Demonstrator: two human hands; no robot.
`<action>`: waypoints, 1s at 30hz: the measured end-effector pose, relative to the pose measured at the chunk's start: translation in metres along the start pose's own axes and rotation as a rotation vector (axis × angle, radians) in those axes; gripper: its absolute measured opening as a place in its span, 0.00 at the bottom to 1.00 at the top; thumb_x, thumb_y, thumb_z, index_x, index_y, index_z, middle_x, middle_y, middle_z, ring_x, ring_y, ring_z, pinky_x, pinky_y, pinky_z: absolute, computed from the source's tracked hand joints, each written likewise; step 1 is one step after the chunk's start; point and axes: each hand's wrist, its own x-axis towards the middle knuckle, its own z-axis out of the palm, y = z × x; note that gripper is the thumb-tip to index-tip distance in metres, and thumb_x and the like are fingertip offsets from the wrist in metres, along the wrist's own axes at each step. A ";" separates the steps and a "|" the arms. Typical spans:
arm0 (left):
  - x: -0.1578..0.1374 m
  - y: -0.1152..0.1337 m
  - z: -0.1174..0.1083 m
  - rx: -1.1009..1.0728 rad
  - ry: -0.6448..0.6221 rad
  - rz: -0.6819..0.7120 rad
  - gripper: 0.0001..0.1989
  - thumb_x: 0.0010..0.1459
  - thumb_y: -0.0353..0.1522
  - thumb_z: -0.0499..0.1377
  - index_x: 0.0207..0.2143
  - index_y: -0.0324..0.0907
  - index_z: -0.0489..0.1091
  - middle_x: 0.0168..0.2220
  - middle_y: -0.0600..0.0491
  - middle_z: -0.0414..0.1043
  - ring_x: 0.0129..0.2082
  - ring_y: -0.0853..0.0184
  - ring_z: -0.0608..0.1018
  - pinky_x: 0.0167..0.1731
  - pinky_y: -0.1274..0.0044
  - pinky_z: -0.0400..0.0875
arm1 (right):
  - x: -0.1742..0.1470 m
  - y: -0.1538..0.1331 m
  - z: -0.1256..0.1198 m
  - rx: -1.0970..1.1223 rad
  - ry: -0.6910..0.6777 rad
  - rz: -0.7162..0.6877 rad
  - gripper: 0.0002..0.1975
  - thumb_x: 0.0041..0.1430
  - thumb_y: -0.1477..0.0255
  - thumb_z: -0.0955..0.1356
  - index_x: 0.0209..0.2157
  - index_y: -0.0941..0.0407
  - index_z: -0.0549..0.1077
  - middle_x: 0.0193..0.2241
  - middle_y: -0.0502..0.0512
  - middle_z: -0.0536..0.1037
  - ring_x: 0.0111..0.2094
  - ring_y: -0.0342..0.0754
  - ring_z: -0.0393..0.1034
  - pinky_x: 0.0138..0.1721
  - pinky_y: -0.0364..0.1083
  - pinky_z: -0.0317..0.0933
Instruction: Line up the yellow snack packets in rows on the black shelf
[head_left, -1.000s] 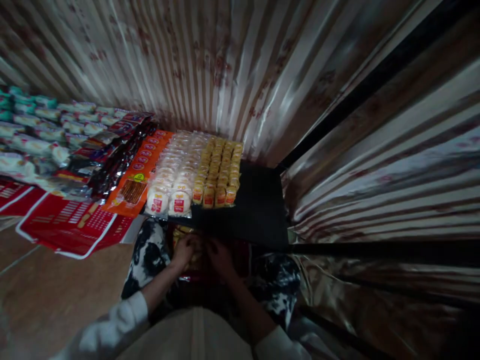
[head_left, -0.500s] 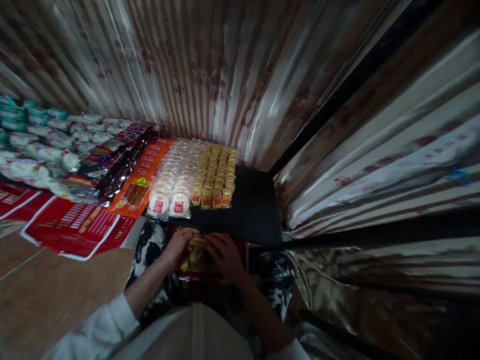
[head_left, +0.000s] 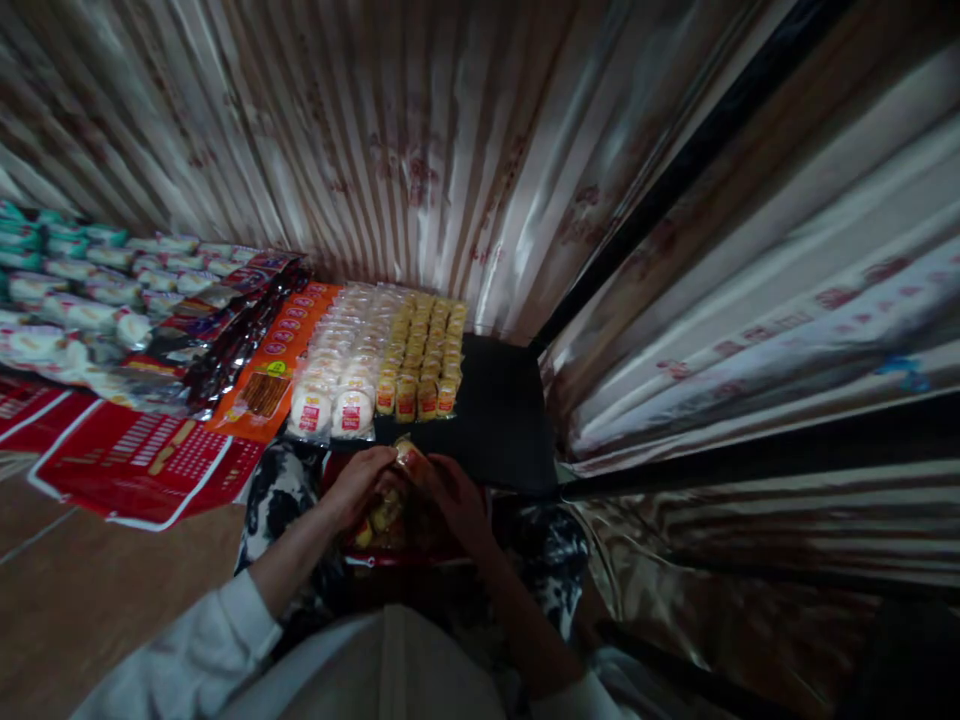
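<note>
Between my left hand (head_left: 361,482) and my right hand (head_left: 454,497), a small yellow wrapped snack pack (head_left: 407,454) is held up, its ends in the closed fingers of both hands. Just below it, in my lap, a red bag (head_left: 442,550) contains loose yellow packs (head_left: 385,512) of what looks like the same kind. Beyond my hands, rows of yellow snack packs (head_left: 417,395) stand on a black tabletop (head_left: 502,415). The dim light hides the print on the held pack.
Left of the yellow rows lie clear-wrapped round white crackers (head_left: 351,412), an orange snack bag (head_left: 264,390), dark shiny packets (head_left: 214,360) and several white and green packs (head_left: 82,290). A red printed bag (head_left: 142,460) hangs over the table's front edge. Pleated curtains (head_left: 420,150) enclose the back and right.
The yellow pack has risen slightly and turned, so more of its face shows. My hands have shifted a little upward with it. The whole view has moved slightly.
</note>
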 end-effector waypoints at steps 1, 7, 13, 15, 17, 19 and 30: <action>0.001 0.000 0.000 0.017 0.008 0.018 0.15 0.44 0.39 0.62 0.30 0.36 0.68 0.22 0.54 0.71 0.18 0.74 0.71 0.17 0.84 0.56 | 0.001 -0.002 0.000 0.020 0.010 0.002 0.16 0.54 0.61 0.64 0.42 0.53 0.71 0.38 0.52 0.77 0.38 0.49 0.72 0.41 0.47 0.66; 0.009 0.002 0.003 0.081 0.011 0.067 0.15 0.43 0.37 0.63 0.32 0.37 0.70 0.25 0.55 0.72 0.15 0.78 0.67 0.15 0.85 0.54 | 0.010 -0.013 -0.008 0.127 0.100 0.018 0.17 0.51 0.59 0.66 0.40 0.54 0.71 0.37 0.53 0.77 0.38 0.49 0.71 0.40 0.46 0.66; 0.010 0.001 0.020 -0.011 -0.009 0.026 0.16 0.41 0.35 0.65 0.33 0.38 0.69 0.32 0.51 0.75 0.26 0.71 0.75 0.26 0.81 0.66 | 0.019 -0.019 -0.014 0.393 0.163 0.098 0.23 0.46 0.61 0.70 0.44 0.54 0.68 0.37 0.52 0.77 0.38 0.50 0.72 0.41 0.48 0.66; 0.010 -0.001 0.029 -0.034 -0.022 0.023 0.16 0.42 0.35 0.65 0.34 0.38 0.69 0.33 0.51 0.75 0.27 0.69 0.76 0.29 0.79 0.67 | 0.021 -0.018 -0.013 0.458 0.190 0.094 0.22 0.46 0.63 0.71 0.43 0.54 0.68 0.39 0.52 0.77 0.40 0.49 0.71 0.43 0.48 0.65; 0.012 -0.005 0.038 -0.039 -0.053 0.029 0.15 0.45 0.35 0.63 0.35 0.38 0.68 0.34 0.50 0.75 0.28 0.67 0.76 0.30 0.77 0.68 | 0.022 -0.016 -0.011 0.496 0.223 0.090 0.21 0.46 0.64 0.71 0.43 0.54 0.67 0.38 0.51 0.77 0.39 0.48 0.71 0.44 0.47 0.65; 0.018 -0.011 0.047 -0.030 -0.068 0.036 0.13 0.47 0.34 0.61 0.36 0.39 0.68 0.34 0.50 0.75 0.30 0.65 0.77 0.31 0.76 0.69 | 0.022 -0.015 -0.011 0.499 0.252 0.103 0.19 0.46 0.65 0.71 0.40 0.54 0.67 0.35 0.51 0.77 0.37 0.48 0.72 0.41 0.47 0.66; 0.058 -0.001 0.104 0.113 0.063 0.069 0.08 0.52 0.29 0.55 0.37 0.38 0.66 0.37 0.48 0.72 0.28 0.68 0.76 0.28 0.77 0.70 | 0.095 -0.008 -0.068 0.250 0.413 -0.045 0.17 0.48 0.62 0.67 0.39 0.57 0.68 0.31 0.54 0.76 0.33 0.48 0.71 0.36 0.46 0.66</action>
